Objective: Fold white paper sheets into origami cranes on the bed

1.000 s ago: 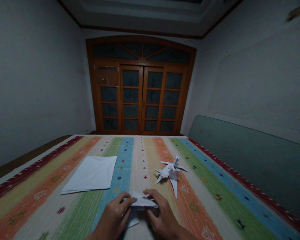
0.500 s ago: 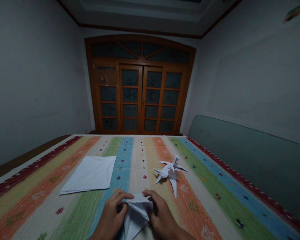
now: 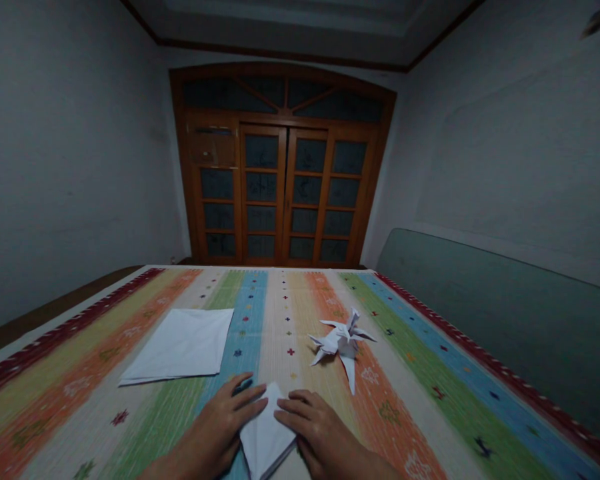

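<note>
Left hand [image 3: 219, 415] and right hand [image 3: 321, 427] lie open and apart, palms down, with a folded white paper [image 3: 266, 430] between them. The fingertips of each hand touch its sides, without clamping it. The paper's narrow point faces away from the person, and its lower end sits just below the hands on a striped woven bedspread [image 3: 480, 373]. Ahead of the left hand lies a stack of white paper sheets [image 3: 180, 345], well clear of the fingers. Ahead of the right hand stands a white origami figure [image 3: 341, 345] with pointed, spread folds. Far beyond both hands are wooden glazed double doors [image 3: 284, 193].
</note>
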The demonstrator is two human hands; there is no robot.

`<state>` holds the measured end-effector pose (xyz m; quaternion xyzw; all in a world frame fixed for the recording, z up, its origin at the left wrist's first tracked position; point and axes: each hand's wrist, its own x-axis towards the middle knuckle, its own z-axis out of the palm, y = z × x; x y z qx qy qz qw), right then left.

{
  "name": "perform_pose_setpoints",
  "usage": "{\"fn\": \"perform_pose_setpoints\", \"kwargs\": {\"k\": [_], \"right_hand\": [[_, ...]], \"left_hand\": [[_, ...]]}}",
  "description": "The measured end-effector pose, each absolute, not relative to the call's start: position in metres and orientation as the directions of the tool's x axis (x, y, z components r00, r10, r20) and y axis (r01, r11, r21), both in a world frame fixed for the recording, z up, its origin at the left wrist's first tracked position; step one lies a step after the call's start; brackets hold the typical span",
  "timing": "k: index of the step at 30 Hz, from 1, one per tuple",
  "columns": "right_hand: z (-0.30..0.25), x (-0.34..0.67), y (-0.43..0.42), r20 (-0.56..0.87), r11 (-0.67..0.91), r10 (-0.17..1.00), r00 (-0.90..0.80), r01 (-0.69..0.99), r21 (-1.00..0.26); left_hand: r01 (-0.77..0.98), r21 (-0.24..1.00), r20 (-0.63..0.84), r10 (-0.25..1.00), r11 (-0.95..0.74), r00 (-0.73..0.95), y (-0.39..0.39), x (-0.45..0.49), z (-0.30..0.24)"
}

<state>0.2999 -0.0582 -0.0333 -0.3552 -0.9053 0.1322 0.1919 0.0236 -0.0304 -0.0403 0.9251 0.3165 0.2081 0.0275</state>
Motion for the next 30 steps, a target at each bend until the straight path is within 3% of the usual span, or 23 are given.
{"fn": "perform_pose_setpoints", "kwargs": {"k": [7,16,21,30], "right_hand": [[-0.033,0.307,-0.058,0.224,0.748,0.657,-0.719,0.588,-0.308],[-0.023,0.31,-0.059,0.103,0.748,0.635,-0.765,0.576,-0.33],[-0.016,0.314,-0.061,0.167,0.729,0.662,-0.731,0.576,-0.371],[-0.025,0.316,-0.055,0.365,0.74,0.673,-0.643,0.577,-0.347]], "left_hand": [[0.515,0.177,0.327,0.543,-0.839,0.773,-0.04,0.018,-0.024],[0.479,0.236,0.3,0.532,-0.845,0.792,-0.035,0.005,-0.018],[0.457,0.315,0.32,0.546,-0.832,0.774,-0.027,-0.007,-0.021],[0.428,0.34,0.42,0.543,-0.837,0.728,-0.023,-0.006,-0.035]]}}
